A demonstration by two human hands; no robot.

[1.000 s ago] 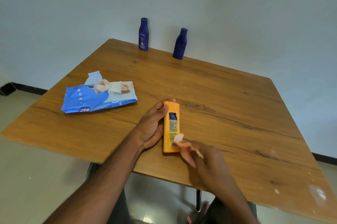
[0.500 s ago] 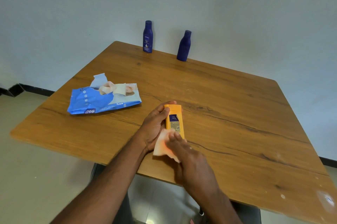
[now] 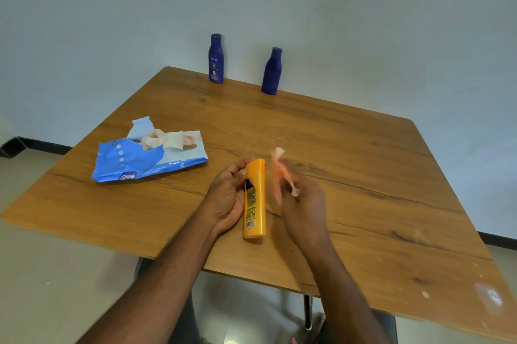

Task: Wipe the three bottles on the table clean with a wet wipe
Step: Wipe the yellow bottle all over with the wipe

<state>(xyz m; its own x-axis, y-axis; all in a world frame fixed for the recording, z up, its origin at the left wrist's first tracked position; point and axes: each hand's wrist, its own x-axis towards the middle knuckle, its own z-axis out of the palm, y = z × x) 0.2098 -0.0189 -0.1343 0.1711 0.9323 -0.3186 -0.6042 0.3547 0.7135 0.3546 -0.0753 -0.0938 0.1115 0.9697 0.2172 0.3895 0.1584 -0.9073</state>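
An orange bottle lies on its side near the front of the wooden table, cap end pointing away from me. My left hand cups its left side and holds it. Just right of the bottle, my right hand pinches a pale wet wipe, lifted off the bottle and blurred. Two dark blue bottles stand upright at the table's far edge: one with a white label and a plain one to its right.
A blue wet wipe pack lies open at the table's left, with a wipe sticking out of its flap. A pale wall rises right behind the far edge. White specks mark the table's near right corner.
My right hand rubbed the wipe along the bottle's lower end, then lifted it off to the right. The whole bottle now shows. My left hand stays on the bottle.
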